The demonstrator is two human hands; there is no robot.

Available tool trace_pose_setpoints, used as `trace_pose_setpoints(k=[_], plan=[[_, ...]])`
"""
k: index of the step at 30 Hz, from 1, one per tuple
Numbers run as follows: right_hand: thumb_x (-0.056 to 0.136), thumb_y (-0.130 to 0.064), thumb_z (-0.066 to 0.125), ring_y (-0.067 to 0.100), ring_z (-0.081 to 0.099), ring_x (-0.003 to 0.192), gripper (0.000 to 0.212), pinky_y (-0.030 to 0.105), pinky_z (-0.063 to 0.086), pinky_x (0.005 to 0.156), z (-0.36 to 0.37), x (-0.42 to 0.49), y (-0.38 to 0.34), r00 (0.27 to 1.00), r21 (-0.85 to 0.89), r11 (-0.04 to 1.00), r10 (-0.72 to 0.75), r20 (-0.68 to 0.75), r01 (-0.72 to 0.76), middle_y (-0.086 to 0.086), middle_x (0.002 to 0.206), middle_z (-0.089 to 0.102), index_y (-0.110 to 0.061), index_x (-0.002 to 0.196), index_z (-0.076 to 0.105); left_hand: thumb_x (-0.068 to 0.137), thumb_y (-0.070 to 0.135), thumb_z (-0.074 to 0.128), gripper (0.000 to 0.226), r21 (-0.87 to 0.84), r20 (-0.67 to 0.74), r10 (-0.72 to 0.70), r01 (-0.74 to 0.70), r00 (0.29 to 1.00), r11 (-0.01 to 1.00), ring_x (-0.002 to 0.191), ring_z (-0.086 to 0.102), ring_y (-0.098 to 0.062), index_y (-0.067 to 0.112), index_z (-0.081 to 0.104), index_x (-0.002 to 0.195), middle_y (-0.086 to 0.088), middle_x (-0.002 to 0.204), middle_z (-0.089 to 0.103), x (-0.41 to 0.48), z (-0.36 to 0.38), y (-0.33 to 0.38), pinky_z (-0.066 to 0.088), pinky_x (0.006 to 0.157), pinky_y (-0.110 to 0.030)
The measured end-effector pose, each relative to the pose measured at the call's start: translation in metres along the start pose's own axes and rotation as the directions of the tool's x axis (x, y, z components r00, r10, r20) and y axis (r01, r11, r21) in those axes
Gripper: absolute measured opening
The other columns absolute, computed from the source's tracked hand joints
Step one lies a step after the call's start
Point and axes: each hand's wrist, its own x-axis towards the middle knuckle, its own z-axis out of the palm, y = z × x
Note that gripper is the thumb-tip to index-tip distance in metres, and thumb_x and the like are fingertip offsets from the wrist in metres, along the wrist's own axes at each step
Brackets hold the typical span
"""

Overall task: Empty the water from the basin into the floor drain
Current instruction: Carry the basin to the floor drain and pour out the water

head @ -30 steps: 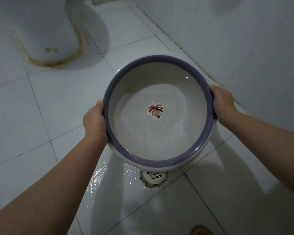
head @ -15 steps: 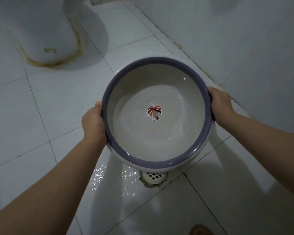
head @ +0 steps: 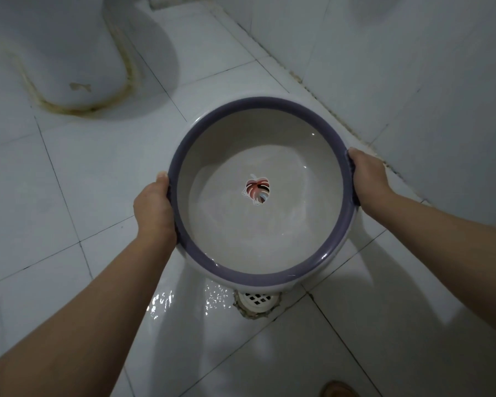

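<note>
One basin (head: 272,275), white with purple rim, holding shallow water; one leaf motif (head: 257,191) at its centre. One floor drain (head: 257,300), just below the basin's near edge, between the forearms. White tiled floor (head: 69,196), wet patch beside drain; toilet base (head: 55,53) beyond left hand. Left hand (head: 153,209) and right hand (head: 365,179) each clasp opposite rim sides, arms extended.

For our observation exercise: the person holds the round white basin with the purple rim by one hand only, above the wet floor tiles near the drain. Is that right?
Not quite. The head view shows both hands gripping the round white basin with the purple rim: the left hand and the right hand on opposite sides. The rest stands.
</note>
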Motion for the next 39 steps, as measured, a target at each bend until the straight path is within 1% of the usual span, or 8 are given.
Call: trace_pose_setpoints(k=[4,13,17,22,29,34,37,39], plan=[[0.086,-0.026,0.047,0.012,0.038,0.052,0.035,0.015,0.025,0.031,0.000,0.000,-0.001,1.000,-0.012,1.000,0.000,-0.006,0.000,0.001,0.058,0.042,-0.018,0.053,0.037,0.078,0.048,0.051,0.034,-0.017,-0.004,-0.003,0.003,1.000,1.000,0.079,0.053,-0.024,0.017,0.055,0.065,-0.013,0.085,0.057,-0.001,0.000,-0.001,0.047,0.080,-0.044],[0.086,-0.026,0.045,0.012,0.040,0.053,0.035,0.014,0.028,0.032,0.000,-0.003,-0.003,1.000,-0.028,1.000,-0.015,-0.012,0.014,0.000,0.059,0.044,-0.018,0.053,0.039,0.078,0.047,0.052,0.032,-0.059,-0.004,0.029,-0.029,1.000,0.998,0.079,0.049,-0.023,0.015,0.057,0.078,-0.010,0.087,0.055,-0.004,0.000,-0.003,0.044,0.076,-0.040],[0.085,-0.029,0.046,0.012,0.042,0.052,0.034,0.025,0.032,0.046,0.000,-0.004,-0.005,1.000,-0.015,1.000,0.005,-0.010,-0.005,-0.001,0.058,0.045,-0.018,0.053,0.041,0.081,0.047,0.050,0.033,-0.039,-0.011,0.022,-0.022,1.000,0.999,0.079,0.052,-0.024,0.016,0.057,0.071,-0.012,0.086,0.056,-0.004,0.000,-0.002,0.045,0.076,-0.040],[0.086,-0.030,0.044,0.011,0.042,0.050,0.034,0.026,0.031,0.047,-0.001,-0.004,-0.005,1.000,-0.035,0.999,0.004,-0.010,-0.004,-0.001,0.058,0.046,-0.018,0.054,0.041,0.081,0.046,0.050,0.032,-0.056,-0.001,0.047,-0.047,0.999,0.997,0.079,0.050,-0.022,0.015,0.058,0.081,-0.009,0.088,0.056,-0.005,-0.001,-0.002,0.043,0.074,-0.039],[0.084,-0.030,0.045,0.012,0.042,0.053,0.031,0.029,0.031,0.050,-0.003,-0.006,-0.005,1.000,-0.004,1.000,0.005,-0.004,-0.005,-0.001,0.059,0.046,-0.019,0.055,0.043,0.080,0.048,0.049,0.034,-0.064,0.021,0.028,-0.026,0.999,0.998,0.080,0.050,-0.023,0.016,0.058,0.077,-0.012,0.087,0.054,-0.007,-0.002,-0.002,0.042,0.075,-0.039],[0.084,-0.030,0.044,0.013,0.042,0.053,0.032,0.029,0.032,0.050,-0.002,-0.007,-0.005,1.000,-0.023,1.000,-0.004,-0.009,0.004,0.000,0.059,0.047,-0.018,0.055,0.043,0.070,0.049,0.050,0.031,-0.076,0.016,-0.013,0.014,1.000,0.997,0.078,0.050,-0.023,0.018,0.056,0.067,-0.012,0.084,0.054,-0.010,-0.001,0.001,0.043,0.073,-0.038],[0.085,-0.030,0.045,0.012,0.043,0.052,0.032,0.026,0.033,0.048,-0.003,-0.007,-0.005,1.000,-0.013,1.000,-0.006,-0.011,0.006,0.000,0.059,0.047,-0.019,0.054,0.043,0.068,0.045,0.051,0.027,-0.100,0.014,-0.033,0.034,0.999,0.994,0.076,0.049,-0.022,0.020,0.055,0.061,-0.007,0.072,0.054,-0.012,-0.002,0.002,0.041,0.070,-0.038],[0.084,-0.029,0.045,0.010,0.043,0.049,0.033,0.019,0.033,0.040,-0.003,-0.007,-0.005,1.000,-0.005,1.000,-0.012,-0.016,0.011,-0.001,0.057,0.047,-0.019,0.053,0.043,0.070,0.043,0.052,0.026,-0.124,0.019,-0.043,0.045,0.999,0.991,0.071,0.048,-0.022,0.021,0.053,0.056,-0.002,0.063,0.052,-0.013,-0.003,0.002,0.041,0.066,-0.036]])
